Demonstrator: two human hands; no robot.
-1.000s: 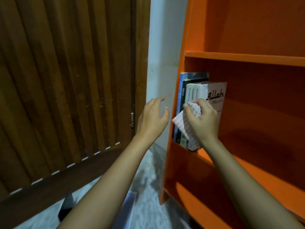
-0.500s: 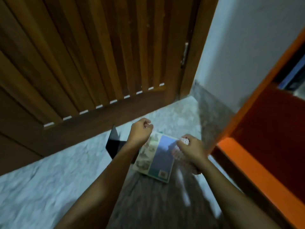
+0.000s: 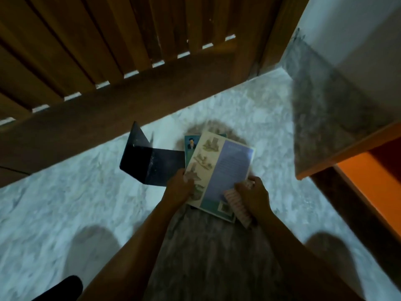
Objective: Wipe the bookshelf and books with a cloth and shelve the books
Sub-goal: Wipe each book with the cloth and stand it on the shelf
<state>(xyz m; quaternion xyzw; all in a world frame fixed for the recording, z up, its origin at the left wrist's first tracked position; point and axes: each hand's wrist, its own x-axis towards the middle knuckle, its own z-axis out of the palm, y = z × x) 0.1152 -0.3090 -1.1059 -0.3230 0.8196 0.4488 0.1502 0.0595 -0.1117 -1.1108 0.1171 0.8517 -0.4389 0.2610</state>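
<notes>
View from above, looking down at a pale marbled floor [image 3: 76, 181], soft with motion blur.

Much is hidden or cut off. A second book [image 3: 191, 146] lies beneath the top book [image 3: 225, 166], and only its far-left corner shows beyond the fingertips, bearing a small portrait. The orange bookshelf [image 3: 366, 168] is cropped by the right edge of the frame, well to the right of the right hand's fingers, and no shelved books can be seen. A dark shape [image 3: 65, 286] at the bottom left corner cannot be identified. Print on the covers is too blurred to read.

Counted: two hands, two books, one cloth, one black L-shaped bookend [image 3: 152, 165], one bookshelf, one slatted wooden door [image 3: 108, 51] beyond everything.

The left hand [image 3: 180, 189] grips the top book's left edge, fingers curled onto the cover. The bookend sits just left of those fingers. The right hand [image 3: 253, 195] has its fingers curled at the book's lower right corner, holding a pink-and-white striped cloth [image 3: 238, 206] bunched against it. The cloth trails from under the palm toward the wrist. Whether the top book rests on the floor or is lifted cannot be told.
</notes>
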